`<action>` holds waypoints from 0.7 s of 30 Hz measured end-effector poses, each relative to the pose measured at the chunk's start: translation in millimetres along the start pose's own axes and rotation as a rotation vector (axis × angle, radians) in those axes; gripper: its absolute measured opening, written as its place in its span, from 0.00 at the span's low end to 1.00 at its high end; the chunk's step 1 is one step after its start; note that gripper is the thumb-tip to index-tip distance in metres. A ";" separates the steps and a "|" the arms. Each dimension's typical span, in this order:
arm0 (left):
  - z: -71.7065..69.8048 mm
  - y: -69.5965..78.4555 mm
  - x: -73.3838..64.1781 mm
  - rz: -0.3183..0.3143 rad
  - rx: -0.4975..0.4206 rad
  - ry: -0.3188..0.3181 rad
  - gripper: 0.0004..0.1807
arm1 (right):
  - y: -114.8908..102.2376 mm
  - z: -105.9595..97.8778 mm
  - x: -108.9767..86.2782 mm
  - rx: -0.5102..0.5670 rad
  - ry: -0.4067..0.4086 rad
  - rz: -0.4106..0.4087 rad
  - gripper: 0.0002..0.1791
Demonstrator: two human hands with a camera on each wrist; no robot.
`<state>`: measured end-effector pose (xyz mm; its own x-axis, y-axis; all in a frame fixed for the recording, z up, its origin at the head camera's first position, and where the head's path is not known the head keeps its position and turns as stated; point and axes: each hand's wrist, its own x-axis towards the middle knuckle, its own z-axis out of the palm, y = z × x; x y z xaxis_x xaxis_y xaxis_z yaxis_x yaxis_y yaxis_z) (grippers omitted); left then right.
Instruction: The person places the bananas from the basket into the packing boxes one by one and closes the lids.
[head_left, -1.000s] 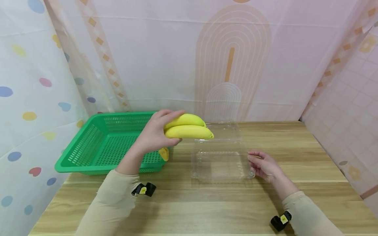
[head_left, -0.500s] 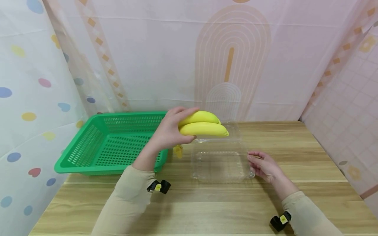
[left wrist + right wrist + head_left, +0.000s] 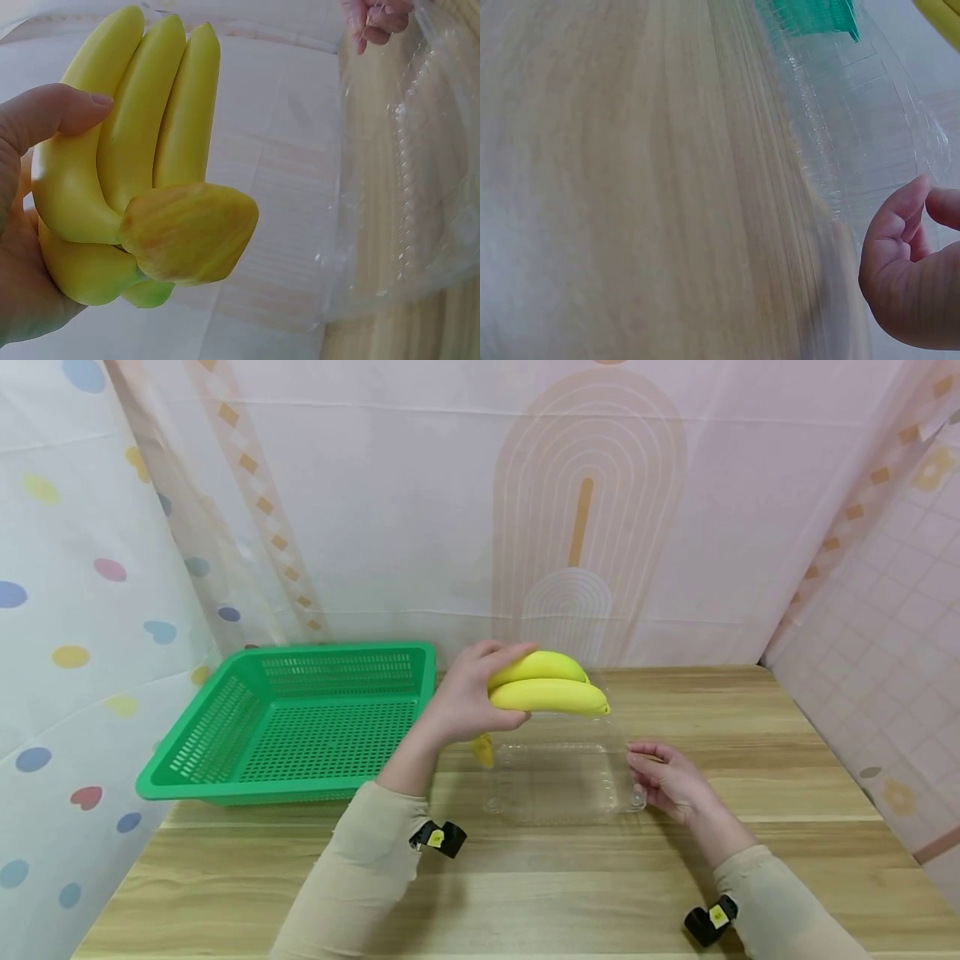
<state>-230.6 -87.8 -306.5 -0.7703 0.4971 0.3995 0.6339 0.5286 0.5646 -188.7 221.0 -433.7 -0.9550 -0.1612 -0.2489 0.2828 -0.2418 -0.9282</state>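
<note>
A bunch of yellow bananas (image 3: 551, 696) hangs in my left hand (image 3: 468, 697), above the far part of an opened clear plastic clamshell box (image 3: 558, 814). In the left wrist view, the thumb lies across the bunch (image 3: 142, 135) and its brownish stem end (image 3: 191, 236) faces the camera. At the box's right edge my right hand (image 3: 667, 781) pinches the rim between thumb and fingers. The right wrist view has that hand (image 3: 911, 277) beside the clear wall (image 3: 855, 112). The box's raised lid is partly hidden behind the bananas.
A green perforated plastic basket (image 3: 262, 793) stands on the left of the wooden table (image 3: 757, 718). Patterned curtains (image 3: 375, 510) hang behind and at both sides. A black wrist camera (image 3: 438, 837) sits on each forearm.
My left hand has carried the bananas to the right, from beside the basket to over the box. The right hand stays in place at the rim.
</note>
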 end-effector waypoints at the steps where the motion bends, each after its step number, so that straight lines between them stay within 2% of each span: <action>1: 2.8 -0.2 0.3 -0.003 -0.006 -0.005 0.43 | 0.5 -0.3 -0.2 0.000 -0.005 -0.005 0.09; 3: 8.4 -1.0 0.7 -0.012 -0.011 -0.012 0.43 | 0.9 -0.7 -0.7 0.001 -0.015 -0.009 0.09; 9: 24.1 -3.8 1.4 -0.042 -0.012 -0.040 0.43 | -1.4 2.5 -1.0 0.001 0.038 0.031 0.07; 21: 44.8 -13.6 1.8 -0.060 -0.013 -0.091 0.44 | -2.1 4.2 -1.6 0.014 0.054 0.039 0.06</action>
<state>-237.5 -63.3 -345.8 -0.7967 0.5258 0.2979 0.5857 0.5504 0.5950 -187.5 217.7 -430.3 -0.9464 -0.1194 -0.3000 0.3211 -0.2501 -0.9134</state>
